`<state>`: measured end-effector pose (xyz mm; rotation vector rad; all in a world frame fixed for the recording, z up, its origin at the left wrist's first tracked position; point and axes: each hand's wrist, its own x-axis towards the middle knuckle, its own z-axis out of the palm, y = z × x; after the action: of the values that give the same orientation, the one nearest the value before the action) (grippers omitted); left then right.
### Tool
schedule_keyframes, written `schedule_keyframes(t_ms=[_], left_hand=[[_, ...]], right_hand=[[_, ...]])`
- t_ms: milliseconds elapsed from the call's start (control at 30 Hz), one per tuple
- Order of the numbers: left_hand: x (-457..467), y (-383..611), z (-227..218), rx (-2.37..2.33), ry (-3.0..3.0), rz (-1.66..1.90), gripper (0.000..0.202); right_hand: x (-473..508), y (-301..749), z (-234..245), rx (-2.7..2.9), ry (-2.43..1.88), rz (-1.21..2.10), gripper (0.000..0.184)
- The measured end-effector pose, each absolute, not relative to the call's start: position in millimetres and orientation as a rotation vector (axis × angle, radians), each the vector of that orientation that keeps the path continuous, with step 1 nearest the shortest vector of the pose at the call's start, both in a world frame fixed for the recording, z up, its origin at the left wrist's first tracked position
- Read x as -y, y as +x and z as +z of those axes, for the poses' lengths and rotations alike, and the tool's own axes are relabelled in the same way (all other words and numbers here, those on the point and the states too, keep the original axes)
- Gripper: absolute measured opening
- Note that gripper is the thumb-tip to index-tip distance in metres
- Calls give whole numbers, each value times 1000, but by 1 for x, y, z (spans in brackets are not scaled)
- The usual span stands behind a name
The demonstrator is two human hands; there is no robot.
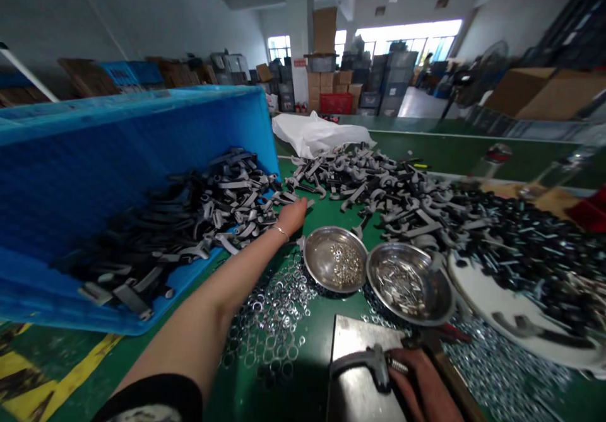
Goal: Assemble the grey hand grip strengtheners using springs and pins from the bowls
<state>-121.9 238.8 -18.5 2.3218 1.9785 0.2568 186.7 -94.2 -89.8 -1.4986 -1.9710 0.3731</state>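
My left hand (292, 216) reaches out between the blue crate and the pile of grey metal parts (379, 182). Its fingers are curled closed, and a small grey end shows beyond them; what they hold is mostly hidden. My right hand (423, 384) is low at the right, closed on the end of a grey T-shaped metal part (362, 362). That part lies over a flat metal block (350, 334), with a short threaded or coiled piece (398, 364) beside my fingertips. A steel bowl (315, 252) of small shiny rings sits near my left wrist.
The blue crate (142, 119) on its side spills grey and black parts. A second steel bowl (438, 283) holds small metal pins. Loose rings (279, 308) lie beneath my left arm. Black pieces (530, 239) heap at right by a white tray (483, 302). A brown handle (457, 381) adjoins my right hand.
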Motion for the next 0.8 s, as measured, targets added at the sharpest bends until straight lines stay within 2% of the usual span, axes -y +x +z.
schedule_keyframes(t_ms=[167,267,433,533,600,700,800], left_hand=[[-172,-191,28,-1883,2198,243,28],[-113,-225,59,-1828,2126,350,34],[-6,-240,106,-1438,1509,1316,57],[45,-232,131,-1112,1238,1683,44],[71,-222,138,-992,1151,1792,32],[103,-193,121,-973,1206,1692,28],[131,-143,69,-997,1297,1200,33]], right_hand=[[98,173,-62,1618,-1573,740,29],[102,164,-52,1544,-1511,837,31],[120,153,-35,1332,-1402,983,36],[134,147,-27,1174,-1339,1162,40],[144,144,-24,1031,-1259,1361,41],[163,140,-23,767,-1101,1686,37],[183,138,-21,643,-1045,1983,33]])
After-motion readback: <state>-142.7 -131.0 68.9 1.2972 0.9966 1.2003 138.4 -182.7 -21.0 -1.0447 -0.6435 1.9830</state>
